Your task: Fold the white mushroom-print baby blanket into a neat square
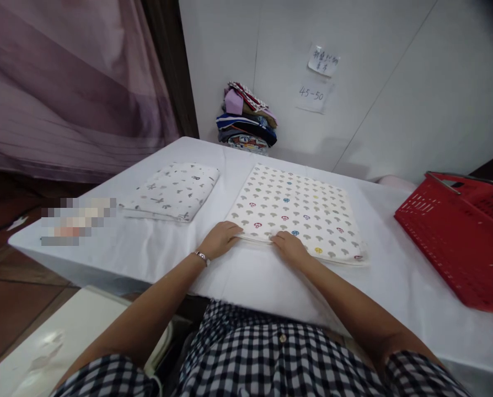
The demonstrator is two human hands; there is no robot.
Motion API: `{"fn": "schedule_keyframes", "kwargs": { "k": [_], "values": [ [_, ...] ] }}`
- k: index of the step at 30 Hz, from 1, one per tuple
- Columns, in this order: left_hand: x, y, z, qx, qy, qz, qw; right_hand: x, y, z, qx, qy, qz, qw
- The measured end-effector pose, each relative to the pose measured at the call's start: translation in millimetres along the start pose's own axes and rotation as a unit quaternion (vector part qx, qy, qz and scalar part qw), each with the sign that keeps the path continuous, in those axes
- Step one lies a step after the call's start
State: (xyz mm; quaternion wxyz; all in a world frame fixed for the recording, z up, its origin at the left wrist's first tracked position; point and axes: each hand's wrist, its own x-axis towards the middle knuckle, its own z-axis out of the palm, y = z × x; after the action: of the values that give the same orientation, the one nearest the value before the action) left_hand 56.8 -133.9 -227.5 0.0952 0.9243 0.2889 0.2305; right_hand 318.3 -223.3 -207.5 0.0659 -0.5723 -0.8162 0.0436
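Note:
A folded white cloth printed with grey, red, blue and yellow mushrooms lies flat on the table, right of centre. At its near left corner, my left hand has its fingers closed on the edge. Further right along the same near edge, my right hand grips the cloth with bent fingers; its thumb is mostly hidden. To the left, a second folded white cloth with small grey plant prints rests apart from both hands.
The white-covered table stands against a white wall. A stack of folded clothes sits at the back. On the right is a red plastic basket. A blurred-out item lies at the left end, near a pinkish curtain.

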Motion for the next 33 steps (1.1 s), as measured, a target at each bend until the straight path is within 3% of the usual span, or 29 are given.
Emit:
{"fn": "schedule_keyframes", "kwargs": {
  "k": [5, 9, 13, 18, 24, 28, 33],
  "values": [
    [0, -1, -3.7, -0.020, -0.014, -0.002, 1.000, 5, 3, -8, 0.051, -0.035, 0.008, 0.998],
    [-2, -2, -2.1, 0.002, -0.021, -0.004, 1.000, 7, 0, -5, 0.005, -0.057, -0.002, 0.998],
    [3, 0, -5.3, 0.062, -0.015, -0.010, 0.998, 10, 1, -2, -0.052, -0.034, -0.014, 0.998],
    [8, 1, -11.7, 0.117, 0.019, -0.023, 0.993, 15, 9, -9, -0.045, 0.069, 0.027, 0.996],
    [-11, -7, -6.5, 0.113, -0.031, -0.040, 0.992, 5, 1, 12, -0.021, 0.019, -0.021, 0.999],
    [-18, -5, -6.0, 0.118, -0.013, -0.076, 0.990, 1, 1, 19, -0.034, 0.025, -0.039, 0.998],
    [-20, 3, -6.8, 0.121, 0.025, -0.174, 0.977, 3, 3, 14, -0.030, 0.009, -0.046, 0.998]
  ]
}}
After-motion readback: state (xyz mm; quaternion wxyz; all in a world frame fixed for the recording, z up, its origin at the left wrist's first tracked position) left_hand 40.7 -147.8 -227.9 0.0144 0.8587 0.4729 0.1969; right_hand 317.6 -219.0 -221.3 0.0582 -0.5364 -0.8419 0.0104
